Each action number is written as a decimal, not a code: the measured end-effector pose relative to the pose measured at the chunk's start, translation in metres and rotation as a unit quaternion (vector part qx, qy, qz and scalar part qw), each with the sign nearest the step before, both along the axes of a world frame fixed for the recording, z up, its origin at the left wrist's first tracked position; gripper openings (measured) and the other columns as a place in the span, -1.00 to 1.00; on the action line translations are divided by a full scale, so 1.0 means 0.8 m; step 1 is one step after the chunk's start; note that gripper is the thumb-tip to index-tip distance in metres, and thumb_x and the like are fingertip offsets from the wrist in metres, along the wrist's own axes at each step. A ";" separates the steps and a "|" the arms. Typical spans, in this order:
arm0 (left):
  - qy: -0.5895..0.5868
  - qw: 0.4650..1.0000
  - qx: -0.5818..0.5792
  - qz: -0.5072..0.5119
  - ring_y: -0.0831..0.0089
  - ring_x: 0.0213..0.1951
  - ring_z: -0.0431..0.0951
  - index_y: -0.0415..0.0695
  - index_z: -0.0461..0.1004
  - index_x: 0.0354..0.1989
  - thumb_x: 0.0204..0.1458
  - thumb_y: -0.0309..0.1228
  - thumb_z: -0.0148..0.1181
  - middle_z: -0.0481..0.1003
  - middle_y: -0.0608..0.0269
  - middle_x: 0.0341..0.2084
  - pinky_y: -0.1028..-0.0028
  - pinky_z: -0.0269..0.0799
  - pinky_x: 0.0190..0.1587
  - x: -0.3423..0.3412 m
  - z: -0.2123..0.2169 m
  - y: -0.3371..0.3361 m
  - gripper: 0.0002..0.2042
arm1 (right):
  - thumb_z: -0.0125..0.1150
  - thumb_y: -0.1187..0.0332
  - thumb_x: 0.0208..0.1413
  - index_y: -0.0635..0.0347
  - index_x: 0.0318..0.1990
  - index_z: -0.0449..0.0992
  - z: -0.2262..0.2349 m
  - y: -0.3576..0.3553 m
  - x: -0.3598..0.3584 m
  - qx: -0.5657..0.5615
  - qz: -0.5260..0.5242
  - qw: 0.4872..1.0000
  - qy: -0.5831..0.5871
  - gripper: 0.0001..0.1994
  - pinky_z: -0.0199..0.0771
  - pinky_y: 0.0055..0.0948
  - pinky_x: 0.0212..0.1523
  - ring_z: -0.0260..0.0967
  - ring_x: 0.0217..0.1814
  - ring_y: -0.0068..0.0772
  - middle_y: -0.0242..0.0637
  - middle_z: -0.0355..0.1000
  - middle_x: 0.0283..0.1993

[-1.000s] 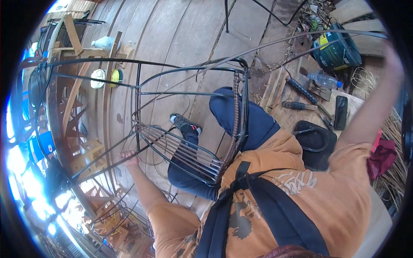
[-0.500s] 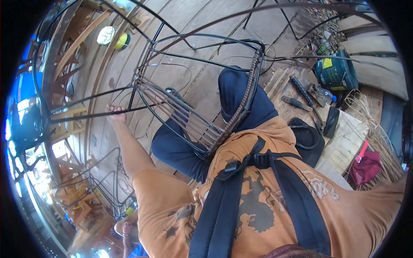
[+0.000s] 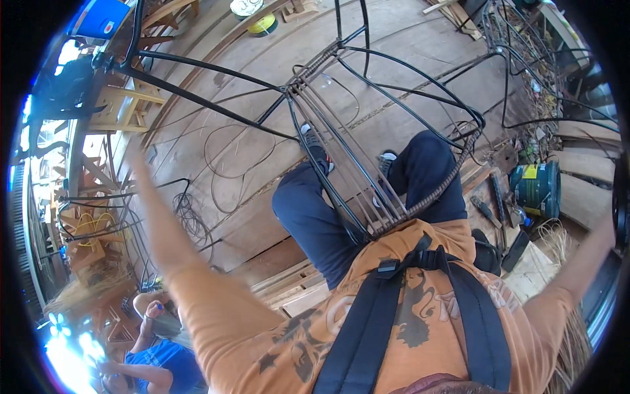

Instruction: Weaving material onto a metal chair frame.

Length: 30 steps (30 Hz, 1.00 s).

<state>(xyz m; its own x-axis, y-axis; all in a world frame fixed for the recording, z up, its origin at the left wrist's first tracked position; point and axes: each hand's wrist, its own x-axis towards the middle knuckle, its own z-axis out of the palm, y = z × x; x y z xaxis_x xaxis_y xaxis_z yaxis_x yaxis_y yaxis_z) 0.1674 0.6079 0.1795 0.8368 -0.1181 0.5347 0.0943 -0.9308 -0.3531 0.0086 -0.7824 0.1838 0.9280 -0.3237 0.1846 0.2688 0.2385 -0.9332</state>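
Note:
A black metal wire chair frame (image 3: 387, 85), partly wrapped with brown woven strands (image 3: 367, 190), leans against my lap between my dark blue trouser legs (image 3: 315, 223). My left arm in an orange sleeve stretches up and left, motion-blurred. My left hand (image 3: 139, 172) is a smear at its end, away from the woven part and below a long black frame tube (image 3: 197, 98). My right arm (image 3: 577, 262) reaches out to the right rim of the view, and its hand is cut off there.
A green paint can (image 3: 538, 187) and hand tools (image 3: 489, 210) lie on boards at the right. Loose wire coils (image 3: 230, 151) rest on the plank floor. Wooden stools (image 3: 125, 108) and more frames stand at the left. A person in blue (image 3: 164, 358) sits at the lower left.
The chair frame has tipped and turned so its woven part now points at my lap. My left arm has swung off the frame's side, up and outward. My right arm has dropped lower.

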 end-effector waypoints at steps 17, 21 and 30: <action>0.000 0.613 -0.782 0.115 0.55 -0.48 0.44 -0.26 0.38 -0.21 0.05 -0.37 0.02 0.39 0.28 -0.53 0.58 0.31 -0.46 -0.032 -0.188 -0.480 -0.78 | 0.01 0.25 0.09 0.38 -0.28 0.45 -0.098 0.930 0.216 -0.432 0.275 0.859 -0.002 -0.71 0.35 -0.35 -0.21 0.39 -0.23 -0.15 -0.13 0.45 -0.27; -0.073 0.546 -0.829 0.097 0.63 -0.51 0.39 -0.22 0.37 -0.28 0.08 -0.37 -0.02 0.34 0.35 -0.62 0.67 0.22 -0.54 -0.119 -0.207 -0.540 -0.83 | -0.07 0.41 0.05 0.37 -0.03 0.30 -0.106 1.025 0.192 -0.594 0.355 0.719 -0.064 -0.67 0.30 -0.34 -0.03 0.27 0.03 -0.06 -0.01 0.26 0.04; 0.024 0.634 -0.773 0.013 0.47 -0.22 0.41 -0.30 0.36 -0.18 0.00 -0.52 0.00 0.42 0.12 -0.30 0.52 0.32 -0.17 -0.226 -0.194 -0.650 -0.79 | -0.05 0.36 -0.04 0.37 -0.06 0.29 -0.173 1.088 0.247 -0.712 0.167 0.682 0.000 -0.63 0.41 -0.27 -0.15 0.35 -0.07 -0.11 0.01 0.34 -0.08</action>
